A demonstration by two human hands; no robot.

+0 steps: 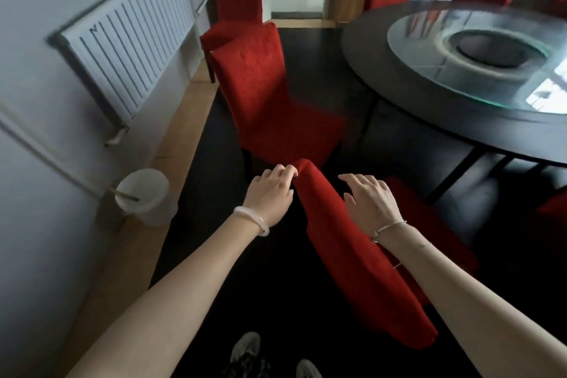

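While the left hand curls its fingers round the top corner of the red chair cover at frame centre, the right hand lies over it just beside, fingers spread. The cover drapes toward lower right, with another red chair behind.

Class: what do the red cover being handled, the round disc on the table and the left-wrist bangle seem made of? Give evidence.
The red cover: matt fabric; it drapes and creases. The disc: clear glossy glass; it mirrors the room. The bangle: pale polished stone, perhaps jade or glass; smooth, milky sheen.
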